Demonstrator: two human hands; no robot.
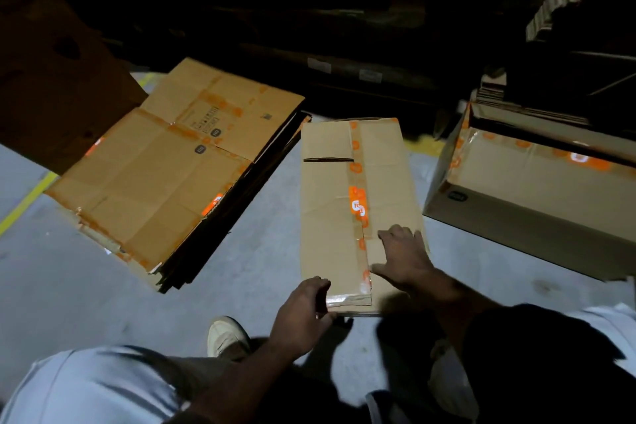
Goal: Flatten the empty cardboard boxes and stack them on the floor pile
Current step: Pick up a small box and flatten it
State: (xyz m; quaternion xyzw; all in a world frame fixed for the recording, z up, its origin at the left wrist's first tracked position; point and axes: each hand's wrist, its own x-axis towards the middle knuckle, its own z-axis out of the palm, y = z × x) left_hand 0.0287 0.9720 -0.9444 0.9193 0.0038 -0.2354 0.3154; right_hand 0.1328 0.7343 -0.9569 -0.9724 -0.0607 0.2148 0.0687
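Left hand [303,310] — curled on the flattened box's [354,203] near-left corner. Right hand [402,258] — spread flat on top. Box's long axis runs away; floor pile [172,169] lies left.

Single head cam, looking forward and steeply down, close over the flattened box [354,203]. Floor pile [179,162] left of it; background behind it too dark, probably shelving.

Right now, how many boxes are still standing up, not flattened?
1: the open box on the right. The box under both hands lies flat. The dark background may hide more.
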